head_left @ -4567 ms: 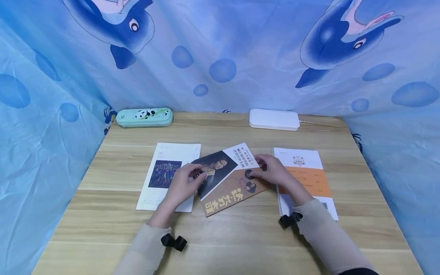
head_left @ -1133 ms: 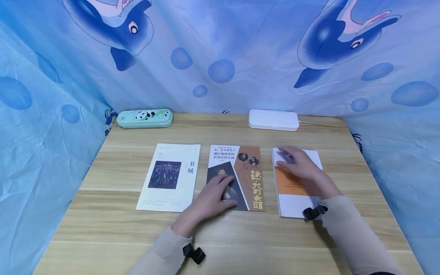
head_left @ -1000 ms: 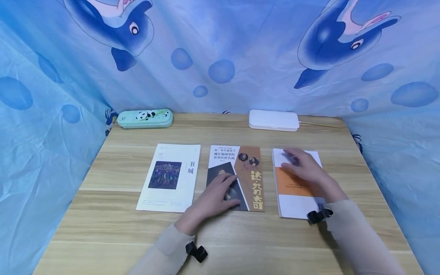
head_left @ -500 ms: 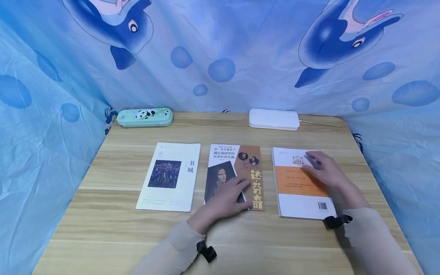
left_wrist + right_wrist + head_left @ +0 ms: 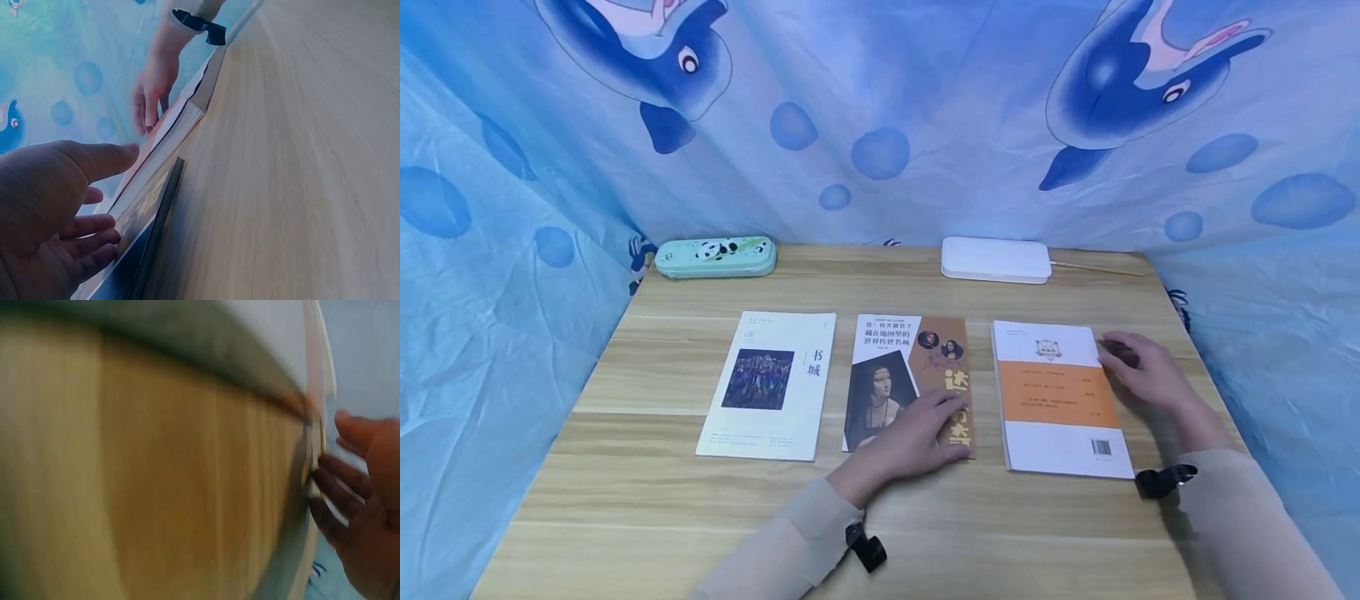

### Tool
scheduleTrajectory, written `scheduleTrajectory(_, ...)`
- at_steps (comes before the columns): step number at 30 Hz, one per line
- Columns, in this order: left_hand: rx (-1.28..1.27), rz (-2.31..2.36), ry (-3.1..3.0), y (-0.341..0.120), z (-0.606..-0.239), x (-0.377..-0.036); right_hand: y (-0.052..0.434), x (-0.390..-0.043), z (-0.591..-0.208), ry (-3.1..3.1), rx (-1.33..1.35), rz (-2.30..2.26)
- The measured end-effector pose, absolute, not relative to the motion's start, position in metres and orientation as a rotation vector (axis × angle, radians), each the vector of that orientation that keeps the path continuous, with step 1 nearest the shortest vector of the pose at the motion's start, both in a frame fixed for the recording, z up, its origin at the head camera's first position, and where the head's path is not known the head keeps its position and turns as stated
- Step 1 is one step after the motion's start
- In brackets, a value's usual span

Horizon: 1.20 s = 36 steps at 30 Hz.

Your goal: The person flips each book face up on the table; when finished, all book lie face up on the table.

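Observation:
Three books lie flat in a row. My left hand (image 5: 912,437) is over the lower part of the middle book (image 5: 880,392), whose cover is brown and dark with a portrait; its fingers are loosely spread in the left wrist view, above the cover. My right hand (image 5: 1146,371) is at the right edge of the white and orange book (image 5: 1060,396), fingertips close to that edge. In the right wrist view the right hand's fingers (image 5: 340,481) are relaxed beside the book's edge, and the picture is blurred. The white book (image 5: 767,387) with a dark picture lies at the left, untouched.
A green panda pencil case (image 5: 715,257) lies at the back left of the wooden table (image 5: 700,517). At the back right is a white flat case (image 5: 996,260) with a thin stick (image 5: 1097,268) beside it. A blue dolphin curtain (image 5: 880,108) surrounds the table.
The middle book, earlier tilted between both hands, now lies straight in the row. My left hand has slid right across its cover. My right hand has moved right, off the orange book's cover to its edge.

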<state>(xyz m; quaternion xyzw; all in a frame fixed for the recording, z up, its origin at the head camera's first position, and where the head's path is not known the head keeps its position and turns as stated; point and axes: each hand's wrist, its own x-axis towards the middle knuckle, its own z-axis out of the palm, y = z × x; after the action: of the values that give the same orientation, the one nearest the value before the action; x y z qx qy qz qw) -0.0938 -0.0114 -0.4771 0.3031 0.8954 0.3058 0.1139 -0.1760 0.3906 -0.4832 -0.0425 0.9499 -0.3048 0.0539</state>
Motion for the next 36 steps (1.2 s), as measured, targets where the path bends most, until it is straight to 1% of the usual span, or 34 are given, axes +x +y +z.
scheduleTrajectory(7,0.933,0.909,2.613,-0.002,-0.475,-0.095,0.396,-0.182,-0.482,2.910,-0.158,-0.895)
scheduleTrajectory(15,0.993,0.856,2.619,0.014,-0.476,-0.098,0.397,-0.189,-0.488,2.930,-0.082,-0.993)
scheduleTrajectory(18,0.998,0.858,2.607,0.021,-0.476,-0.098,0.396,-0.191,-0.489,2.911,-0.090,-1.016)
scheduleTrajectory(30,1.013,0.791,2.547,0.050,-0.479,-0.090,0.390,-0.195,-0.485,2.781,-0.380,-0.896)
scheduleTrajectory(36,0.921,0.666,2.607,0.064,-0.482,-0.080,0.394,-0.195,-0.490,2.783,-0.372,-0.933)
